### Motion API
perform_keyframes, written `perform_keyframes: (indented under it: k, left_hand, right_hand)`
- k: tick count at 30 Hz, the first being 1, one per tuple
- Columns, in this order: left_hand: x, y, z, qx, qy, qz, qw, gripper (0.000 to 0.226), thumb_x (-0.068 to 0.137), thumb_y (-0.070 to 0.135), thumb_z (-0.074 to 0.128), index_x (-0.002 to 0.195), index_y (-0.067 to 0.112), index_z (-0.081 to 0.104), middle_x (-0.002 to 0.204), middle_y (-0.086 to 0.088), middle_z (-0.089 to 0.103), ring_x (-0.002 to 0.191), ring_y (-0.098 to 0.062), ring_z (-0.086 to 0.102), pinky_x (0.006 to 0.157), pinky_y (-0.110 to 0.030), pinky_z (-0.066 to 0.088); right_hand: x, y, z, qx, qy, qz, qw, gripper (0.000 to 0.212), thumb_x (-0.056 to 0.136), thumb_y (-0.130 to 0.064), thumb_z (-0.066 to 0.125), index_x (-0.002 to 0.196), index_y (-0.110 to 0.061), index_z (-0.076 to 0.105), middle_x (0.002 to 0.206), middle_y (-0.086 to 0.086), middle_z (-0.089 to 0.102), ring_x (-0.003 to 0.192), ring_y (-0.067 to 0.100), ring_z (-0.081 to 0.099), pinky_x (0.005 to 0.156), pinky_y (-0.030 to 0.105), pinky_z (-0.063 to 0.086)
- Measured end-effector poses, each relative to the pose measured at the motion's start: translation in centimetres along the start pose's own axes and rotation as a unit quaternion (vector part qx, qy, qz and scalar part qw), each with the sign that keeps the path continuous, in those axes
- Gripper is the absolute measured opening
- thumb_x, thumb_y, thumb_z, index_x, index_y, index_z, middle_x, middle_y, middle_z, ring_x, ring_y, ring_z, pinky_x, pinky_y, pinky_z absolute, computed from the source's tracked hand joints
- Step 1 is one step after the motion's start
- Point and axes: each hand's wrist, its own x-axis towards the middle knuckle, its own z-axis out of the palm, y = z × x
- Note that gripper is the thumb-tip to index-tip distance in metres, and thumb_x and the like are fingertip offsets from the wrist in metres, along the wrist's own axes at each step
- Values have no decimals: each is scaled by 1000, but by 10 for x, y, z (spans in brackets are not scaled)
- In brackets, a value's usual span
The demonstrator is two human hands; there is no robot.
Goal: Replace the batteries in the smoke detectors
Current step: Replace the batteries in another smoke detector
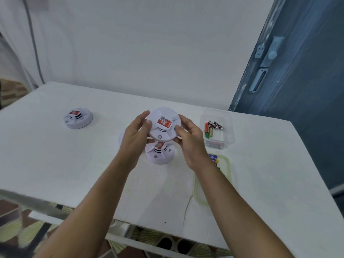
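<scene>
A white round smoke detector (163, 125) with a red label is held above the table, tilted toward me. My left hand (135, 131) grips its left rim and my right hand (188, 138) grips its right rim. Directly below it a second white detector (160, 153) stands on the table. A third detector (78, 117) sits at the far left. To the right, a clear plastic box (228, 127) holds several loose batteries (213, 127). A green-rimmed container (228, 175) near my right forearm holds a blue battery pack (213, 159), partly hidden.
The white table (74, 164) has a crack near its front edge. A white disc (121, 136) peeks out behind my left hand. A blue door (301, 90) stands at the right, a white wall behind. Patterned floor shows below the table's front edge.
</scene>
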Motion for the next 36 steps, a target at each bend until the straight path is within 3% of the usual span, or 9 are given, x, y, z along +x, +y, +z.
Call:
perform_keyframes:
  k: [6, 10, 13, 15, 18, 22, 31, 34, 36]
  left_hand:
    - [26, -7, -30, 59, 74, -1, 996, 24, 99, 28, 51, 121, 22, 58, 111, 4, 70, 93, -16, 70, 76, -32, 59]
    - [54, -7, -53, 92, 104, 13, 990, 24, 96, 31, 54, 118, 25, 64, 112, 7, 68, 86, -12, 73, 80, -36, 60]
    - [77, -7, -68, 128, 87, -1, 988, 29, 90, 40, 52, 113, 32, 68, 104, 8, 72, 85, -12, 72, 88, -43, 57]
    - [92, -7, -76, 161, 64, -8, 985, 30, 87, 45, 52, 107, 32, 70, 98, 9, 73, 91, -16, 70, 89, -45, 56]
    - [110, -9, -78, 232, 29, -15, 972, 34, 90, 41, 58, 117, 22, 66, 104, 3, 71, 96, -21, 66, 87, -40, 55]
    - [130, -21, -80, 319, 5, -43, 947, 62, 89, 48, 62, 140, 14, 46, 118, -5, 61, 107, -25, 58, 94, -39, 48]
    - [142, -49, -83, 366, -1, -55, 929, 52, 95, 48, 52, 131, 12, 55, 124, -10, 63, 109, -28, 59, 95, -39, 48]
    - [143, -51, -83, 367, 13, -59, 928, 59, 94, 50, 53, 138, 11, 48, 130, -10, 61, 118, -29, 56, 99, -37, 44]
    - [142, -52, -84, 360, 16, -57, 931, 59, 95, 48, 53, 139, 11, 47, 131, -9, 60, 119, -28, 55, 98, -36, 43]
  right_hand:
    - [19, 8, 38, -83, 28, -19, 996, 35, 86, -19, 65, 121, -24, 66, 122, -1, 67, 117, 21, 64, 101, 45, 53]
    - [39, 9, 64, -92, -26, 12, 995, 34, 83, -20, 57, 115, -20, 70, 117, -2, 71, 114, 17, 64, 104, 40, 50]
    - [58, 7, 81, -125, -58, 33, 990, 14, 91, -15, 50, 92, -10, 63, 94, -4, 65, 93, 14, 57, 92, 36, 45]
    - [70, 6, 94, -147, -63, 48, 986, 9, 84, -25, 48, 85, -16, 51, 90, 2, 53, 88, 17, 48, 83, 38, 38]
    - [87, 10, 104, -167, -59, 89, 980, 25, 75, -36, 45, 88, -18, 56, 94, 4, 57, 89, 20, 50, 84, 38, 39]
    - [105, 18, 105, -187, -77, 137, 970, 25, 94, -33, 40, 84, -21, 59, 86, 3, 63, 89, 21, 54, 84, 36, 41]
    - [109, 24, 115, -255, -63, 190, 946, 28, 99, -34, 36, 82, -20, 54, 78, 2, 60, 81, 19, 52, 80, 36, 41]
    - [107, 23, 123, -268, -58, 173, 946, 38, 88, -43, 39, 106, -16, 59, 103, 5, 66, 96, 21, 59, 96, 39, 46]
    - [107, 24, 124, -272, -50, 169, 946, 45, 85, -44, 40, 116, -16, 57, 104, 5, 65, 96, 22, 59, 99, 44, 46]
